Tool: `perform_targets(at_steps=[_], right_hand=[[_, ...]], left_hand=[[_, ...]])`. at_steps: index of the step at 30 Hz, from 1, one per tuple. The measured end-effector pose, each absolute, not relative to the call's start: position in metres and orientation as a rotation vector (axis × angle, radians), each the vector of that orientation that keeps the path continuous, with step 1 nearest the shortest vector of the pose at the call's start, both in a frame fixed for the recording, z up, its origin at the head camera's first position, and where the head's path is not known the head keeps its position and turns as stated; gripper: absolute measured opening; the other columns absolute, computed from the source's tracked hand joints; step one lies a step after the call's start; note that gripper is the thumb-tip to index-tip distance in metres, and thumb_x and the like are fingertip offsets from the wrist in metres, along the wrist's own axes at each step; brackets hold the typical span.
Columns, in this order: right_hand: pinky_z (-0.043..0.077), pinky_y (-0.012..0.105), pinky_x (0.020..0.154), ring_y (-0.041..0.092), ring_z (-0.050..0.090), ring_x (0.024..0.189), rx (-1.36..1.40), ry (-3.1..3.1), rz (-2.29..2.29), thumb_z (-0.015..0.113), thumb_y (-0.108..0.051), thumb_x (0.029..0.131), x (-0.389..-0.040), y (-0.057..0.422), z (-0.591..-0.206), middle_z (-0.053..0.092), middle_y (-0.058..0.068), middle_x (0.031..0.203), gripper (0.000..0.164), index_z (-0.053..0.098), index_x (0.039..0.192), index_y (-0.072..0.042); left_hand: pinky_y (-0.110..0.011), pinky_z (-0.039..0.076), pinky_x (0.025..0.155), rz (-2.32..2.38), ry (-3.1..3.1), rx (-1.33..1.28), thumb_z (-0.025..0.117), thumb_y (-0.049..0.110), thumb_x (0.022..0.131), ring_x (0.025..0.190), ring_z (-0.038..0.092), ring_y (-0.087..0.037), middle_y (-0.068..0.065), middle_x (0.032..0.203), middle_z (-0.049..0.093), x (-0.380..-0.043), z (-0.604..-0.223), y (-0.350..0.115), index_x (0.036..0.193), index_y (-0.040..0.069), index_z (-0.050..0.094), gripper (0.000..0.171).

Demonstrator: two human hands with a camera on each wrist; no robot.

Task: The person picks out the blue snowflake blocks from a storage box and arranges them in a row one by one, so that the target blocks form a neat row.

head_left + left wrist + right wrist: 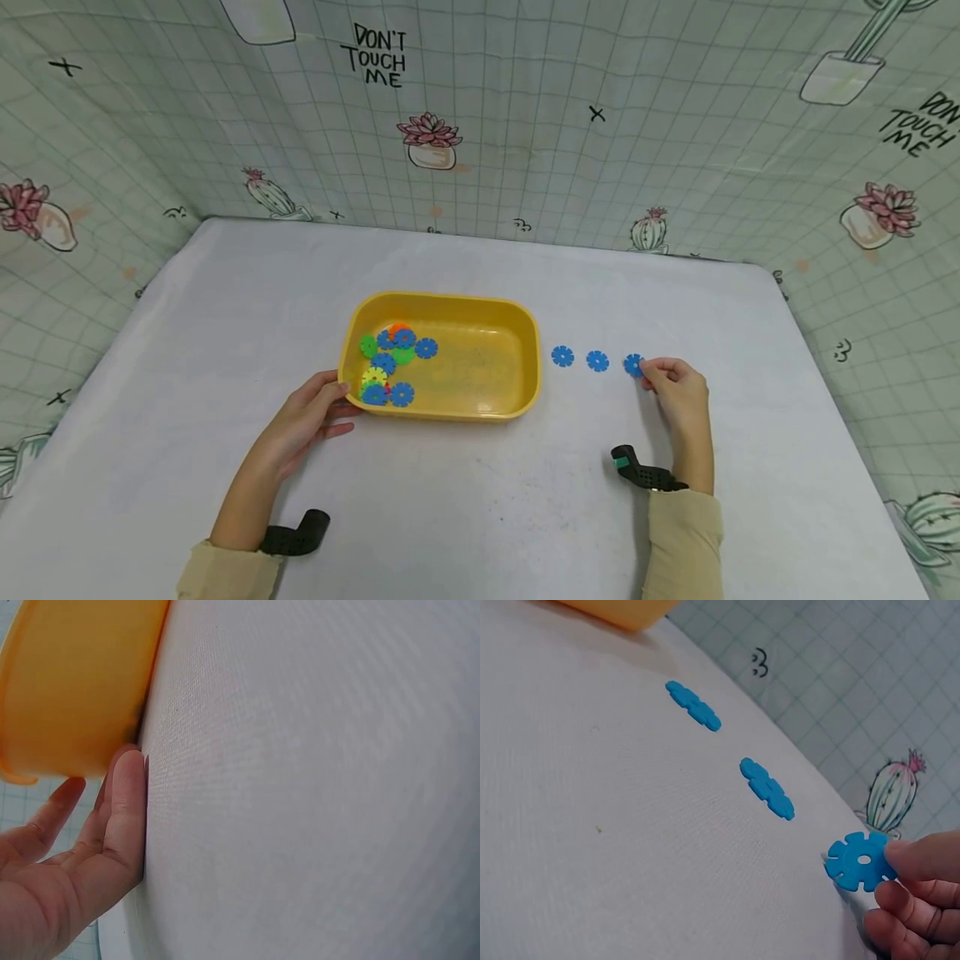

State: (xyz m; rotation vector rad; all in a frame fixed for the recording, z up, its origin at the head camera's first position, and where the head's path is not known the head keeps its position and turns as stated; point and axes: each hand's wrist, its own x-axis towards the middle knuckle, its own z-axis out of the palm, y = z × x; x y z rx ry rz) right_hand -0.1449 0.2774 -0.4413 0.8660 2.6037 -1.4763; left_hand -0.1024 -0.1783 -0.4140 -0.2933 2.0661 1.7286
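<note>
Step in hand, by judgement: setting a further piece at the outer end of a row of blue pieces. The right hand [678, 402] pinches the held blue disc [632, 365] at its edge between thumb and finger; in the right wrist view the disc is tilted (whether it touches the table cannot be told). The near blue disc [562, 356] and the middle blue disc [597, 361] lie flat and apart, between the yellow tray [472, 358] and that hand.

The left hand [303, 417] rests against the tray's left end, fingers extended and touching, not wrapped around it. Mixed discs [402, 394] lie at that end of the tray.

The next move likely calls for laying the disc flat, level with its neighbours, then parting the fingertips without dragging it.

Clearances: bare white tabletop [450, 500] extends right of the right hand to the slanting side edge. The far edge, below the patterned backdrop [510, 175], stands well apart from the row. Observe the tray's raised rim when reaching inside.
</note>
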Motion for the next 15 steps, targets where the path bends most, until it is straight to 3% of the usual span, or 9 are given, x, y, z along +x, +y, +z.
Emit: perform_targets(at_steps=[15], right_hand=[[0.039, 0.022, 0.058, 0.007, 0.048, 0.062, 0.775, 2.731, -1.144, 0.056, -0.026, 0.090, -0.1503, 0.2716, -0.4328, 0.058, -0.003, 0.070, 0.031, 0.059, 0.104, 0.002]], left_hand=[[-0.023, 0.054, 0.081, 1.731, 2.074, -0.291, 0.038, 0.033, 0.098, 0.095, 0.060, -0.011, -0.022, 0.123, 0.053, -0.1028, -0.4142, -0.1784, 0.139, 0.002, 0.032, 0.052]])
